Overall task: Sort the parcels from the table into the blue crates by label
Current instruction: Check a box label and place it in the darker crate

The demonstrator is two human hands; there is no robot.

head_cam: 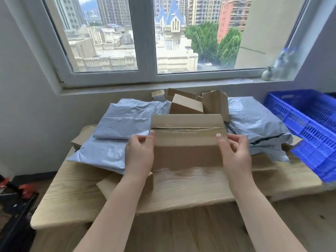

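A taped brown cardboard box [187, 142] is held just above the light wooden table [181, 188]. My left hand [139, 153] grips its left end and my right hand [235, 153] grips its right end, thumbs on top. No label shows on the sides I can see. Grey-blue plastic mailer bags lie to the left [120, 131] and to the right [254, 124] of the box. Several smaller cardboard boxes [187, 104] are piled behind it. A blue crate [305, 124] stands tilted at the right.
A window and its sill [163, 82] run behind the table. Flat cardboard pieces [109, 184] lie on the table under the bags. Dark and red items [16, 193] sit on the floor at the left. A wooden floor lies below the table's front edge.
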